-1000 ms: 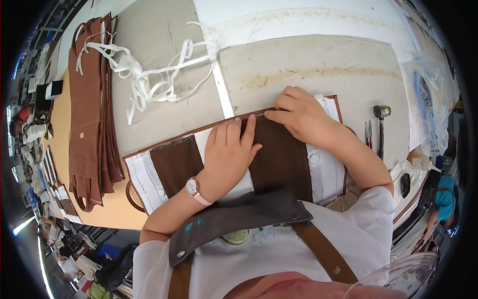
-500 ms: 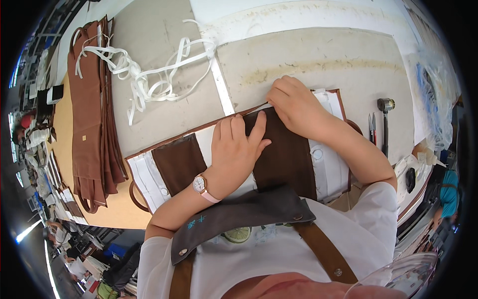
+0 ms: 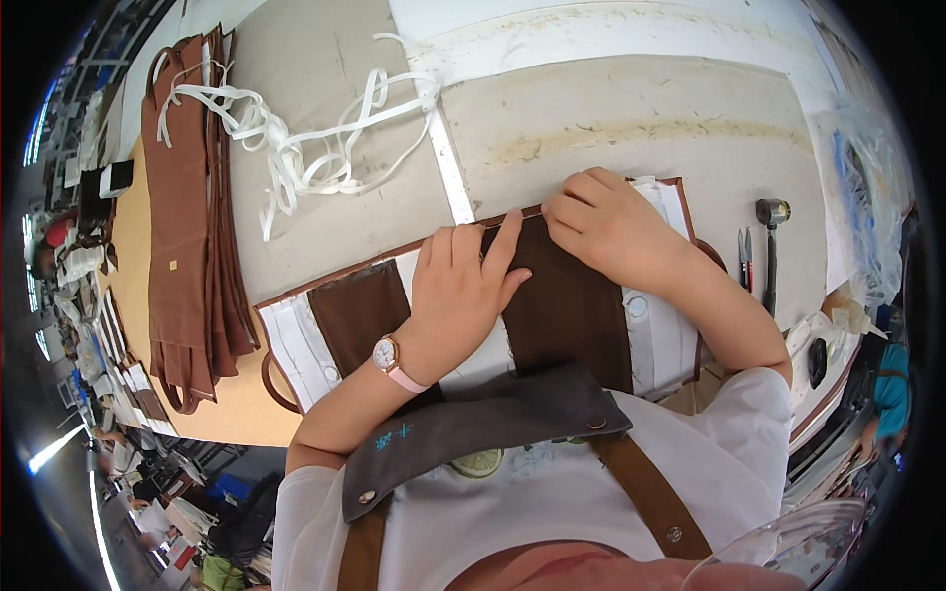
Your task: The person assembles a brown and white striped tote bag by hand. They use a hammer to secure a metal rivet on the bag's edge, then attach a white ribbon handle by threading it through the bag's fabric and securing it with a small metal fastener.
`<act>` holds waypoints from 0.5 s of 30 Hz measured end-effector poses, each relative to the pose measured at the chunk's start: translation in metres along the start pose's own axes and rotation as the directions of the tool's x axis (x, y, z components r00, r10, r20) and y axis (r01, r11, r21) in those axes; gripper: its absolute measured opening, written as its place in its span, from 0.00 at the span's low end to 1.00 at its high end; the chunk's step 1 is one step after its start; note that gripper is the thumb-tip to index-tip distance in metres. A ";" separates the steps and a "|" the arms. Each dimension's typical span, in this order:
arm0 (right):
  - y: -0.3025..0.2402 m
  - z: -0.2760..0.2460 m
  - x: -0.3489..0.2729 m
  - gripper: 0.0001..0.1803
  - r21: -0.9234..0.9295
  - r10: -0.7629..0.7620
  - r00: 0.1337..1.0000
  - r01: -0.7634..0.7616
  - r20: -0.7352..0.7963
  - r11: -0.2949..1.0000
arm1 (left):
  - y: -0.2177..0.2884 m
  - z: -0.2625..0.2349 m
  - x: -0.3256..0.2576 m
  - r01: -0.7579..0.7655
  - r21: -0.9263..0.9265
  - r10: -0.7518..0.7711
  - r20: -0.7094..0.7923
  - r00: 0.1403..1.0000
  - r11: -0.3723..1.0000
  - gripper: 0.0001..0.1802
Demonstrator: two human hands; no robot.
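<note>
Before me lies an unfinished brown leather bag [image 3: 572, 310], flat with its inside up, showing dark brown panels, white lining strips and thin reddish-brown edges. A curved handle [image 3: 276, 386] sticks out at its left end. Resting on its middle, my left hand [image 3: 458, 291] is open, fingers spread and the fingertips along the far edge. Just right of it, my right hand [image 3: 616, 231] is closed at the same far edge, its fingers bent over the dark panel's rim. The thumb of that hand is hidden.
A stack of brown leather bags [image 3: 187, 236] lies at the left, with tangled white tape [image 3: 296, 163] beside it. At the right are a hammer [image 3: 772, 246], small snips [image 3: 745, 258] and clear plastic wrapping [image 3: 867, 207]. Grey boards [image 3: 650, 108] cover the table.
My right hand has come slightly nearer and right, and the edge it was lifting now lies flatter. My left hand stays in place on the bag.
</note>
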State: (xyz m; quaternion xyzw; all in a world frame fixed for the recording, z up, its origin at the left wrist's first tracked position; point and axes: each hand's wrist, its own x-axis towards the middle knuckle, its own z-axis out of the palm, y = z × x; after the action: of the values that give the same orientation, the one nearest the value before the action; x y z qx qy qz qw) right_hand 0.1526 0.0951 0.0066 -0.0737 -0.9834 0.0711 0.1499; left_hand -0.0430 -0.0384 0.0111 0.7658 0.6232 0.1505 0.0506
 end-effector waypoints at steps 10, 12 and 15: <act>-0.001 0.004 0.000 0.19 0.068 0.075 0.997 -0.073 -0.031 0.995 | 0.009 0.008 0.009 -0.075 -0.032 0.075 -0.009 0.997 0.997 0.34; 0.005 0.000 -0.004 0.18 0.164 0.159 0.987 -0.152 -0.027 0.975 | 0.009 0.012 0.015 -0.113 -0.080 0.111 -0.038 0.993 0.990 0.36; 0.015 -0.006 -0.012 0.11 0.281 0.346 0.938 -0.329 -0.013 0.902 | 0.009 0.011 0.014 -0.186 0.013 0.186 -0.012 0.982 0.982 0.36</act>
State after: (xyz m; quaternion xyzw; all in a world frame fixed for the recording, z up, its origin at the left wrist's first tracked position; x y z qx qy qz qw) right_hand 0.1672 0.1083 0.0069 -0.2237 -0.9311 0.2292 0.1746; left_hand -0.0289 -0.0258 0.0054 0.8199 0.5502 0.1558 0.0277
